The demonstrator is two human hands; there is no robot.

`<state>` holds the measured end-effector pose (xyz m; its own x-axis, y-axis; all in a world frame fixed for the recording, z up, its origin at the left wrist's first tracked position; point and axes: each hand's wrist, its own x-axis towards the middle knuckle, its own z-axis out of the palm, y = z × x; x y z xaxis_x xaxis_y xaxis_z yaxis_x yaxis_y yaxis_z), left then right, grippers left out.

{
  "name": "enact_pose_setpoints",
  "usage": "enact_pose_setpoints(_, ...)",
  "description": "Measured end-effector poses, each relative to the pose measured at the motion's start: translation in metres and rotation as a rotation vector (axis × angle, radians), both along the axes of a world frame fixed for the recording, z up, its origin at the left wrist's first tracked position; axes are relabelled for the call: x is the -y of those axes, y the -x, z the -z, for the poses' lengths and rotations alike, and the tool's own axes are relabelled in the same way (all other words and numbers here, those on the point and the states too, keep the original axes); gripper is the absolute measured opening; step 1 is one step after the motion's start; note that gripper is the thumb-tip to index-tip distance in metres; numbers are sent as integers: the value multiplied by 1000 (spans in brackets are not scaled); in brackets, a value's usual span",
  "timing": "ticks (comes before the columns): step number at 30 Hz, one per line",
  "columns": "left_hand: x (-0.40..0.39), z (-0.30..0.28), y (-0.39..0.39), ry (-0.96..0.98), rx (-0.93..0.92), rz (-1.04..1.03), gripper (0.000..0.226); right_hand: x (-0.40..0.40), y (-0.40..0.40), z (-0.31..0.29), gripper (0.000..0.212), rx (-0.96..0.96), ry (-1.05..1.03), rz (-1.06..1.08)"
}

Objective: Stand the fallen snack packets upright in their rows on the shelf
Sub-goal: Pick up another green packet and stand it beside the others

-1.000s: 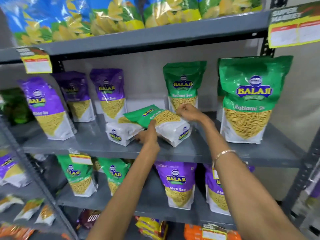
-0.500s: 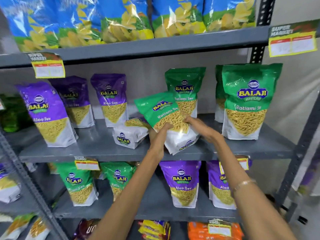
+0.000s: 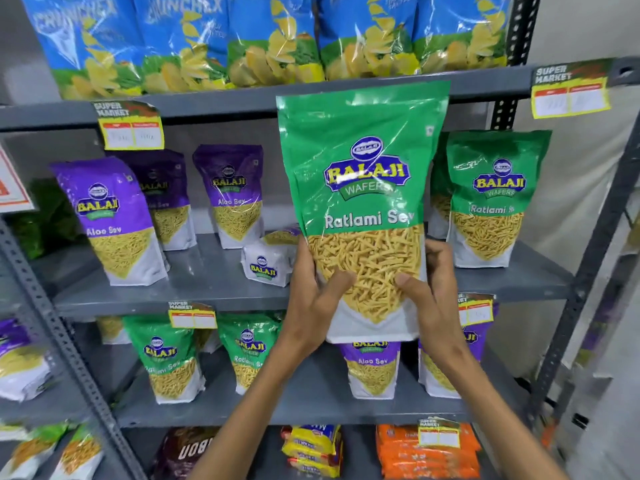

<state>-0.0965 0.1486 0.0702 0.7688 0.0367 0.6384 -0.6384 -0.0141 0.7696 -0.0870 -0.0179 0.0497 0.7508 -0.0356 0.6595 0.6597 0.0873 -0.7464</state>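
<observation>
Both hands, left [image 3: 313,306] and right [image 3: 431,299], grip a green packet [image 3: 363,188] upright off the shelf [image 3: 207,271], fingers closed on its lower sides.

Grey slotted-steel shelving [image 3: 221,282], yellow price tags [image 3: 131,131], pale wall [image 3: 575,29] at right.

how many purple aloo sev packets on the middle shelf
4: three upright at left, front, behind it, further right; one fallen beside the held Ratlami Sev packet, which may hide more.
</observation>
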Motion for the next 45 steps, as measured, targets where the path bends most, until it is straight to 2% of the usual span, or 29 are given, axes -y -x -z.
enact_pose_setpoints(3,-3,-7,21,-42,44,3,66,0,25,-11,48,45,-15,-1)
enact_pose_setpoints(7,-7,-5,34,-90,40,-20,94,-2,44,-19,48,84,-41,12)
enact_pose_setpoints(13,-5,-2,20,-65,45,30,76,6,33,-14,48,41,4,-25)
enact_pose_setpoints(15,-5,4,-1,-62,-14,58,73,16,12,-4,55,-16,62,-79)
enact_pose_setpoints(19,4,18,-60,-159,-156,90,67,39,-52,14,85,-134,232,-83)
enact_pose_setpoints(23,14,22,-135,-250,-227,103,73,52,-123,29,85,-149,198,34)
enact_pose_setpoints(27,22,36,-189,-247,-305,115,67,63,-183,41,81,-196,189,65)
enact_pose_setpoints(33,21,57,-226,-292,-395,150,63,66,-232,55,80,-283,248,73)
enact_pose_setpoints(37,20,65,-239,-312,-400,152,64,65,-240,64,91,-290,280,90)
enact_pose_setpoints(40,22,63,-236,-318,-385,159,69,61,-236,62,91,-290,328,155)
enact_pose_setpoints(42,24,61,-227,-262,-388,150,76,56,-223,57,95,-279,324,278)
enact_pose_setpoints(44,21,63,-211,-186,-377,48,85,48,-198,57,92,-213,277,435)
enact_pose_setpoints(45,17,65,-198,-174,-339,-39,80,40,-183,58,82,-157,233,492)
